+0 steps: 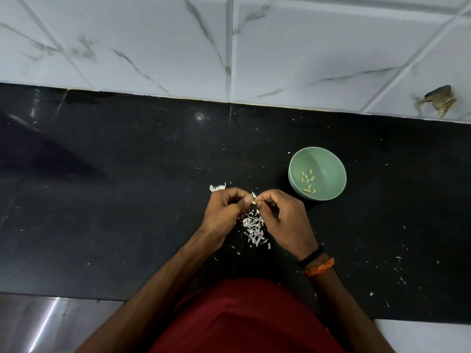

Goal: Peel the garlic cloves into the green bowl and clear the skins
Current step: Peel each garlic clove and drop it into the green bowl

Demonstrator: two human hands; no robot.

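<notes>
A small garlic clove (253,200) is pinched between the fingertips of my left hand (225,208) and my right hand (283,215), just above the black counter. Below the hands lies a pile of white garlic skins (253,230). More unpeeled garlic (217,187) peeks out beyond my left hand's knuckles. The green bowl (328,161) stands to the right of my right hand and holds several peeled cloves (308,182).
The black stone counter (127,200) runs left to right, with skin flecks scattered at the right (398,266). A white marbled tile wall (229,47) rises behind it. The counter's front edge is at the bottom left.
</notes>
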